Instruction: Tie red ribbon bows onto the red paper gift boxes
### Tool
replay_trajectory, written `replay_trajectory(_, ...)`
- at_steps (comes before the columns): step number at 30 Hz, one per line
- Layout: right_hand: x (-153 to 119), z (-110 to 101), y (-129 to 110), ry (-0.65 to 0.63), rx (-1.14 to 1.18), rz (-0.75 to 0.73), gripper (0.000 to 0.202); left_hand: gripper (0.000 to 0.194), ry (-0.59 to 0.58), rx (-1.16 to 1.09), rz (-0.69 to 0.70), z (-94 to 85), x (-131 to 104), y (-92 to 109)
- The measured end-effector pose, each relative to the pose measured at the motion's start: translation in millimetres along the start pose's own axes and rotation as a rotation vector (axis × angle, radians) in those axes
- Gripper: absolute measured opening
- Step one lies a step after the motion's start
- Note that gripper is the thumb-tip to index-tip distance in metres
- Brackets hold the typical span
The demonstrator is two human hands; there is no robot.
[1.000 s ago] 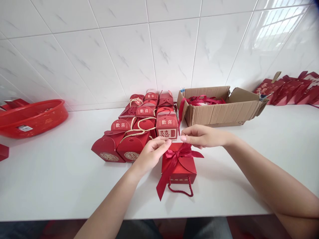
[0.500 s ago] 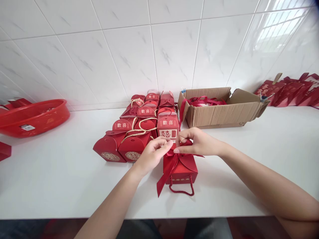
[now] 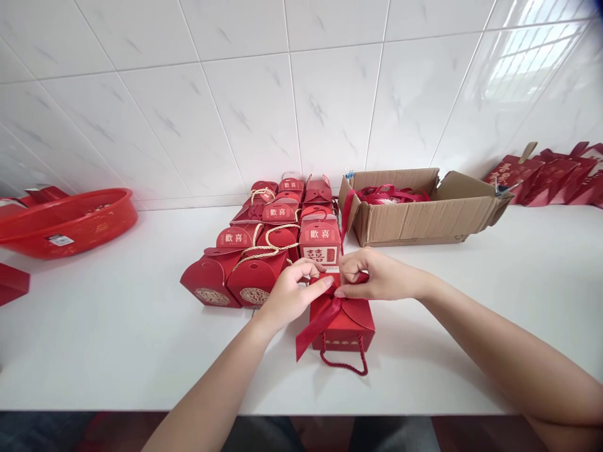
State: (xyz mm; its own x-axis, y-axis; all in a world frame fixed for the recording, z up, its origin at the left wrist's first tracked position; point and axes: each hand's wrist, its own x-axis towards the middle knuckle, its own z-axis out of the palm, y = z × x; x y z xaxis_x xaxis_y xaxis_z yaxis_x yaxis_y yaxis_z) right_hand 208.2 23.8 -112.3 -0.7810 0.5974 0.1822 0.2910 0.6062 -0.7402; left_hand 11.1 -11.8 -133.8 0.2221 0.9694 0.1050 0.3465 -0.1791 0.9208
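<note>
A small red gift box stands on the white table near its front edge, a twisted red cord handle hanging down its front. Across its top runs a red ribbon, one tail trailing to the lower left. My left hand pinches the ribbon at the top of the box, thumb stretched toward the knot. Opposite it, my right hand is closed on the ribbon, fingers curled and thumb against it. The knot itself is partly hidden by my fingers.
Several red gift boxes with gold cords stand grouped behind and left. A cardboard box holding red ribbons is at the back right. A red plastic basin sits far left; red bags lean against the tiled wall far right.
Both hands stay at the box top. My right fingers have curled in more, and the ribbon end that stuck out to the right is no longer visible. The view has shifted slightly.
</note>
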Motion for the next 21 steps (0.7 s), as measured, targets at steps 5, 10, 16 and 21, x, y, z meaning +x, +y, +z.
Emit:
replay_trajectory(5, 0.5, -3.4, 3.7, -0.011, 0.087, 0.020, 0.044, 0.033, 0.005, -0.022, 0.016, -1.2, -0.3, -0.4)
replay_trajectory(10, 2.2, -10.4, 11.9, -0.015, 0.202, 0.019, 0.041, 0.041, 0.018, -0.025, 0.060, -0.1, -1.0, 1.8)
replay_trajectory(16, 2.2, -12.9, 16.9, -0.044, 0.132, 0.089, 0.045, 0.044, -0.010, -0.043, 0.050, 3.2, -0.9, 1.9)
replay_trajectory(21, 2.3, -13.4, 17.2, -0.061, 0.059, 0.165, 0.050, 0.046, -0.011, -0.056, 0.029, 2.8, -1.2, 2.4)
